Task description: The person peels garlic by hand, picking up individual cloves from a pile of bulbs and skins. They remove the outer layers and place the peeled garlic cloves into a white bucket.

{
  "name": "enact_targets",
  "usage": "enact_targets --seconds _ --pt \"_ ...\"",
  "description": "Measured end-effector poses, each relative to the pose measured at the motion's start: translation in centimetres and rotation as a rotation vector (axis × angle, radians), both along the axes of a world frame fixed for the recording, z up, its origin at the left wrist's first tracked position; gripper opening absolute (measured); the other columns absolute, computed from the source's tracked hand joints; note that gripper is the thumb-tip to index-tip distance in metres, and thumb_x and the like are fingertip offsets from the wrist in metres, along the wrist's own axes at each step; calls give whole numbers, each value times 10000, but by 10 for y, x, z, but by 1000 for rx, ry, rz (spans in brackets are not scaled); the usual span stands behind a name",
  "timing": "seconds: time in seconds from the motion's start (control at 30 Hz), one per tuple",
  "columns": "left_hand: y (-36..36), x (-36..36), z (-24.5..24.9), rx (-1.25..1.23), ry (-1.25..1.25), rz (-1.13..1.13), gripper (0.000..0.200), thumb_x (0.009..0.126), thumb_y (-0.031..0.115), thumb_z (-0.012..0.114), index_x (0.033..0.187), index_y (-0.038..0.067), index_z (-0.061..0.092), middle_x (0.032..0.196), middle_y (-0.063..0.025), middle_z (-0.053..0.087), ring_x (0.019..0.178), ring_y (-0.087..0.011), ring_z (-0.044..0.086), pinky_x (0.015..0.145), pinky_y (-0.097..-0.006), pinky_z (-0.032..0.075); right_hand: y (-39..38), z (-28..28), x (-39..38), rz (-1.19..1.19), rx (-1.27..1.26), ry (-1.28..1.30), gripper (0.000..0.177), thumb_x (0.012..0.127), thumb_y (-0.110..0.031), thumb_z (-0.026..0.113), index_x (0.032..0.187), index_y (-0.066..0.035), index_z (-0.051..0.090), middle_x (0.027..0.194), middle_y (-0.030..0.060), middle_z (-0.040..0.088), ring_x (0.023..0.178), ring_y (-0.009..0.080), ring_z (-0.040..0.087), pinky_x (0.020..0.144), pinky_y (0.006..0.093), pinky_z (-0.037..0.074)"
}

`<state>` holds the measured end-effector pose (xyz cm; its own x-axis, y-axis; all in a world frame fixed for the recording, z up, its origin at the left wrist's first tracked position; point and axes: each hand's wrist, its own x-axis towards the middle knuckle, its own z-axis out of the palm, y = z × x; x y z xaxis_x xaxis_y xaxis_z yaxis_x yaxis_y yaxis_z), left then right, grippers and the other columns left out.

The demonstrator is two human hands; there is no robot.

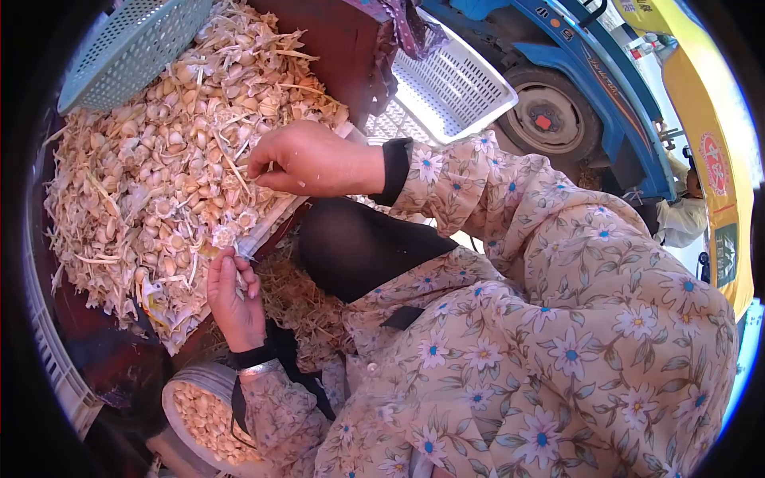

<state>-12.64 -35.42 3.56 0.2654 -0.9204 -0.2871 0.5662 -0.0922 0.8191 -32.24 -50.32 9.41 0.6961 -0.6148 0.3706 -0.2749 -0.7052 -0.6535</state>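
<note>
A broad heap of garlic cloves, mixed with dry skins and stalks, spreads in front of me. My right hand hovers over its near side, fingers curled in and thumb close to them; whatever lies between them is hidden. Lower down, my left hand is turned palm up at the heap's edge. Its thumb and fingertips pinch a pale, papery piece of garlic. Just beyond those fingertips is a garlic head. A white bucket of cloves stands beside my left forearm.
A pale blue perforated basket rests on the heap's far side. Behind my right hand are a white plastic crate and a blue vehicle with a wheel. Garlic skins litter the area by my knee. Another person is partly visible at the right.
</note>
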Motion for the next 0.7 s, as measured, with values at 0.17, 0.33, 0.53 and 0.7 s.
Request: enact_targets --seconds 0.17,0.33,0.53,0.7 --pt "-2 2 9 56 26 40 187 906 132 525 1041 6 554 755 -33 559 584 -65 482 457 -165 363 -8 -8 77 46 -199 288 109 724 -159 611 805 -92 638 737 102 622 694 296 618 594 396 475" --pt "-4 7 11 32 56 34 203 894 98 533 1070 0 557 786 -47 586 605 -63 493 464 -164 365 -8 -19 99 70 -363 576 62 674 -124 600 694 -68 617 688 103 627 670 277 640 539 395 476" --pt "-3 7 7 47 66 29 212 890 82 527 1082 -6 552 804 -59 595 607 -66 490 470 -172 367 -6 -19 117 5 -327 579 95 676 -132 608 726 -55 633 710 109 640 687 267 649 551 395 487" --pt "2 8 12 39 62 50 203 896 83 511 1080 2 540 802 -51 574 612 -69 488 464 -169 368 -15 -23 108 -46 -188 324 112 656 -158 627 739 -86 604 666 98 607 669 294 615 579 415 463"
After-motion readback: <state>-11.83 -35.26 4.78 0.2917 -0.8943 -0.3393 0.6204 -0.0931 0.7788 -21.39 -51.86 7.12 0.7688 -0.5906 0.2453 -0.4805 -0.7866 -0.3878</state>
